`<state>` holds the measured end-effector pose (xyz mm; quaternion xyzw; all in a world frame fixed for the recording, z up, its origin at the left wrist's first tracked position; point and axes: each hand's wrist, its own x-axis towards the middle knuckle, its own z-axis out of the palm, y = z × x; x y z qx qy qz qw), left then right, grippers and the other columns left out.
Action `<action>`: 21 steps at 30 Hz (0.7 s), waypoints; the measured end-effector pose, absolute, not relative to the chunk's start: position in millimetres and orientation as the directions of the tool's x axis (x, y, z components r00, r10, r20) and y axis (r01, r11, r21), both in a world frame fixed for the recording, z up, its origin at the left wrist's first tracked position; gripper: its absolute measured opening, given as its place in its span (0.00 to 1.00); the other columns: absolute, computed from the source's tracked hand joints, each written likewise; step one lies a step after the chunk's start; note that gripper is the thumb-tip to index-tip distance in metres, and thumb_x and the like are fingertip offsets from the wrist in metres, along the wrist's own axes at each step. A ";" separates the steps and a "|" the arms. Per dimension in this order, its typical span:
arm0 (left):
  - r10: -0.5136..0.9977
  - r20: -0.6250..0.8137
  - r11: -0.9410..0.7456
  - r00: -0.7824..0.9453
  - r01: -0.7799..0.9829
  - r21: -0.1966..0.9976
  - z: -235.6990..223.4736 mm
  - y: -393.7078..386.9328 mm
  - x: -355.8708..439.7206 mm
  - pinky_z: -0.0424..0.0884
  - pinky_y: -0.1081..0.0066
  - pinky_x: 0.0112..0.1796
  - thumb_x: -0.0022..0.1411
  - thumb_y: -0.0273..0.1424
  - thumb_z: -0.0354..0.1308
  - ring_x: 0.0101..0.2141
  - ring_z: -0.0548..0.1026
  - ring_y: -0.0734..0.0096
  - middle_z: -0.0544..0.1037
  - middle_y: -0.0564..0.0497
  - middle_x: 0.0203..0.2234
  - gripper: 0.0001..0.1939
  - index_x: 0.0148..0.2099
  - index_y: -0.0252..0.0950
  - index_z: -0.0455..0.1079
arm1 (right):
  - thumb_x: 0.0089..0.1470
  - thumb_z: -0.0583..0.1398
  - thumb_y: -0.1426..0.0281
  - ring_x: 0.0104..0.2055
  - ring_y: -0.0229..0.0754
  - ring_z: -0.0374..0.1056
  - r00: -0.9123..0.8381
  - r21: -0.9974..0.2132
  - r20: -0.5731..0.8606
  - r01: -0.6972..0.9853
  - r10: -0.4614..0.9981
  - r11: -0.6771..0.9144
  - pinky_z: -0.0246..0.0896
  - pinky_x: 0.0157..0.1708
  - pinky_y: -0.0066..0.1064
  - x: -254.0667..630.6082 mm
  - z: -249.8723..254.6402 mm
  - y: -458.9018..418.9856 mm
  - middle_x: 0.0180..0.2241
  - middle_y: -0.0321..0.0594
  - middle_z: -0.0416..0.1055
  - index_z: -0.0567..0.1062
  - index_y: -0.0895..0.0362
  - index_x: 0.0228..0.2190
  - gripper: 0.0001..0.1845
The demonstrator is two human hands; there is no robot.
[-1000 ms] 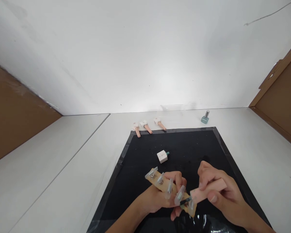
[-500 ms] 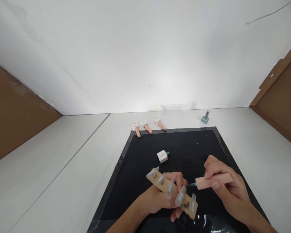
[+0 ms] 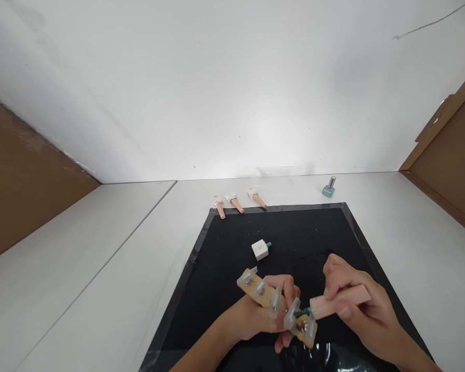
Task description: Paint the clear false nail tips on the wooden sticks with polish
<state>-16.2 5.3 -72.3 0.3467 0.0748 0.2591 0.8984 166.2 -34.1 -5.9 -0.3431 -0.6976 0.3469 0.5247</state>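
Observation:
My left hand (image 3: 261, 312) grips a tan nail-tip stand (image 3: 263, 295) that slants down to the right, carrying several clear false nails (image 3: 275, 299) in a row. In my right hand (image 3: 360, 305) is a nail polish brush (image 3: 339, 302) with a pink handle, pinched between thumb and fingers. Its dark green bristles reach the false nail (image 3: 291, 314) second from the stand's right end. Beyond my left hand, a white polish bottle (image 3: 260, 250) lies on its side, its green neck uncapped and pointing right.
A black mat (image 3: 294, 227) edged with tape lies on the white table (image 3: 139, 258). Three white bottles with pink caps (image 3: 235, 202) lie along its far edge. A teal nail polish bottle (image 3: 328, 188) with a silver cap stands at the back right. Brown cardboard panels (image 3: 449, 150) flank both sides.
The brush moved off the nails up to the right, then came back down to the second nail from the right end. The stand shifted slightly right in my left hand.

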 end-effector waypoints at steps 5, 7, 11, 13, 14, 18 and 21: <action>0.511 0.033 0.619 0.859 -0.394 0.680 -72.7 5.6 -15.9 0.70 0.83 0.15 0.48 0.27 0.69 0.18 0.73 0.80 0.71 0.55 0.22 0.14 0.28 0.32 0.64 | 0.62 0.54 0.60 0.24 0.39 0.57 -0.262 -0.847 0.467 0.143 0.845 0.512 0.54 0.22 0.28 165.3 -4.8 -34.5 0.21 0.35 0.64 0.71 0.52 0.31 0.12; 0.517 0.036 0.618 0.856 -0.401 0.676 -72.6 5.9 -16.1 0.70 0.83 0.15 0.48 0.27 0.70 0.18 0.73 0.79 0.71 0.55 0.21 0.14 0.28 0.32 0.65 | 0.63 0.53 0.60 0.25 0.39 0.57 -0.226 -0.843 0.478 0.153 0.849 0.516 0.54 0.23 0.29 165.8 -4.9 -34.9 0.21 0.35 0.65 0.71 0.52 0.31 0.12; 0.513 0.028 0.618 0.858 -0.392 0.681 -71.7 6.3 -15.9 0.70 0.83 0.15 0.47 0.27 0.70 0.18 0.73 0.80 0.71 0.55 0.22 0.14 0.27 0.32 0.65 | 0.61 0.54 0.58 0.24 0.40 0.57 -0.286 -0.845 0.469 0.130 0.836 0.519 0.53 0.21 0.29 166.6 -5.1 -36.1 0.21 0.35 0.64 0.71 0.52 0.30 0.14; 0.514 0.036 0.611 0.857 -0.395 0.686 -71.9 6.2 -15.8 0.69 0.83 0.15 0.48 0.28 0.70 0.17 0.73 0.80 0.71 0.55 0.22 0.14 0.27 0.32 0.65 | 0.62 0.54 0.60 0.24 0.39 0.56 -0.283 -0.843 0.461 0.157 0.841 0.515 0.52 0.21 0.28 166.4 -4.6 -36.5 0.20 0.35 0.63 0.70 0.53 0.30 0.13; 0.516 0.042 0.608 0.855 -0.401 0.685 -72.3 6.1 -15.8 0.69 0.83 0.15 0.48 0.28 0.70 0.18 0.73 0.80 0.71 0.55 0.22 0.14 0.28 0.32 0.65 | 0.62 0.54 0.61 0.23 0.39 0.56 -0.263 -0.840 0.467 0.169 0.845 0.516 0.52 0.21 0.29 166.3 -4.4 -36.5 0.20 0.35 0.64 0.70 0.52 0.30 0.12; 0.516 0.048 0.616 0.855 -0.410 0.673 -74.6 5.4 -16.1 0.69 0.83 0.15 0.47 0.27 0.70 0.18 0.73 0.79 0.71 0.54 0.21 0.14 0.27 0.32 0.65 | 0.62 0.53 0.59 0.23 0.40 0.57 -0.257 -0.817 0.504 0.166 0.825 0.551 0.53 0.21 0.29 165.9 -3.7 -35.4 0.19 0.35 0.63 0.70 0.52 0.30 0.13; 0.511 0.044 0.613 0.858 -0.400 0.682 -76.2 4.7 -16.1 0.69 0.83 0.15 0.48 0.26 0.69 0.18 0.72 0.80 0.72 0.54 0.21 0.14 0.27 0.32 0.65 | 0.62 0.53 0.61 0.23 0.40 0.58 -0.248 -0.809 0.492 0.223 0.834 0.544 0.53 0.20 0.29 166.8 -5.3 -33.6 0.20 0.35 0.64 0.70 0.53 0.29 0.14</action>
